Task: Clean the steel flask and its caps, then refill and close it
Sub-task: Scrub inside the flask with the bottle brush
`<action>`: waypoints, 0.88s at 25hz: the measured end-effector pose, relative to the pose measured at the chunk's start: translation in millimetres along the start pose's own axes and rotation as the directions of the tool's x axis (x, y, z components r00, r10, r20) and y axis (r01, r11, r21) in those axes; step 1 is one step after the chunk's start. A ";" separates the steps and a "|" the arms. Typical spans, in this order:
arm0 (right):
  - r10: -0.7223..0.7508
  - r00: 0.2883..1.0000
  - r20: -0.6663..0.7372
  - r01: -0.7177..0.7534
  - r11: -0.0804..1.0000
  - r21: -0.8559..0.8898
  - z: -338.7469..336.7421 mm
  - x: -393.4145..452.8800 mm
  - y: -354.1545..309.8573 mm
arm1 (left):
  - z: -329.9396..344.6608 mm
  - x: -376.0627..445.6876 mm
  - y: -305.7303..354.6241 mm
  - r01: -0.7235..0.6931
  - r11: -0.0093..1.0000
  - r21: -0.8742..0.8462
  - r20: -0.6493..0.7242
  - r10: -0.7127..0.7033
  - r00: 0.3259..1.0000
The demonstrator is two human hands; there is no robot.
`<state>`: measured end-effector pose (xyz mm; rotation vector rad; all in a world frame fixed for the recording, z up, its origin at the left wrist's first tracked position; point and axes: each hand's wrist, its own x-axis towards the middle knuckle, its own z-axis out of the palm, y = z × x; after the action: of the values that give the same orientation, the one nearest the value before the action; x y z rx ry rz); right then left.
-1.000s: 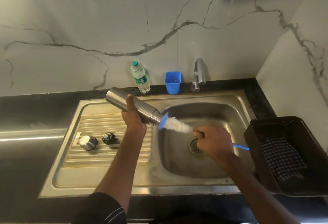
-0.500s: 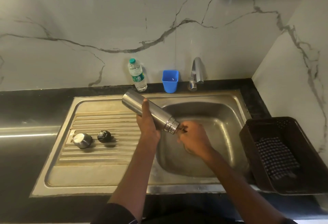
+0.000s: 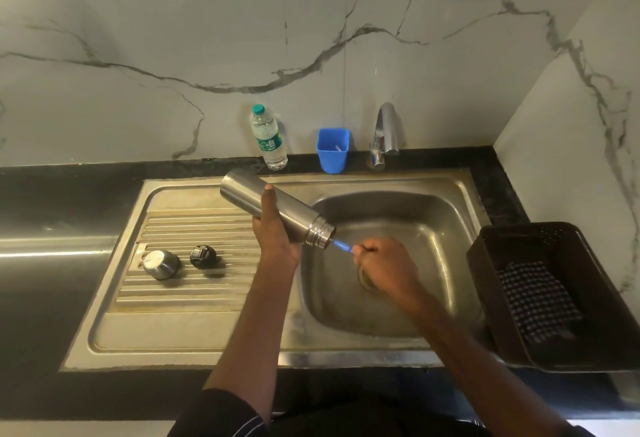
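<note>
My left hand (image 3: 273, 232) grips the steel flask (image 3: 249, 194) around its middle, tilted with its open mouth pointing down-right over the sink basin (image 3: 415, 215). A bottle brush goes into the mouth; only a short piece of its blue handle (image 3: 341, 246) shows. My right hand (image 3: 384, 263) grips that handle just outside the mouth. The brush head is hidden inside the flask. A steel cap (image 3: 161, 264) and a black inner cap (image 3: 203, 256) lie on the ribbed drainboard (image 3: 194, 228) to the left.
A plastic water bottle (image 3: 268, 138), a blue cup (image 3: 333, 149) and the tap (image 3: 384, 135) stand along the back wall. A dark basket (image 3: 491, 263) holding a checked cloth (image 3: 536, 301) sits right of the sink. Black counter (image 3: 52, 215) surrounds the sink.
The white brush head was outside the flask mouth a second ago; it has gone fully inside. My right hand moved up to the mouth, then drew back a little, showing blue handle.
</note>
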<state>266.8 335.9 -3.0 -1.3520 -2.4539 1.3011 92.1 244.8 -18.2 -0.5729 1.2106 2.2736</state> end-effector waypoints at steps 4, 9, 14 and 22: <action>-0.059 0.989 0.138 0.011 0.947 0.321 4.2 1.3 7.7 | -5.6 5.7 10.8 -0.043 0.999 0.029 0.082 0.040 0.996; -0.496 0.834 -0.241 0.390 0.839 -0.379 11.6 -11.1 12.5 | -9.0 2.3 9.5 -0.057 0.998 -0.038 0.000 0.057 0.998; 0.213 0.871 0.442 -0.424 0.780 0.461 0.1 -7.6 -8.5 | -10.4 -7.5 12.7 -0.061 0.998 -0.016 0.142 0.063 0.988; -0.324 0.923 -0.206 0.279 0.934 -0.222 15.3 -10.5 -2.4 | -7.9 -6.3 11.8 -0.107 0.992 -0.060 0.096 0.113 0.989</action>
<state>265.3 317.9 -7.7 -1.0299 -2.5337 0.8047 91.0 231.0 -11.2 -0.4163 1.1614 2.4031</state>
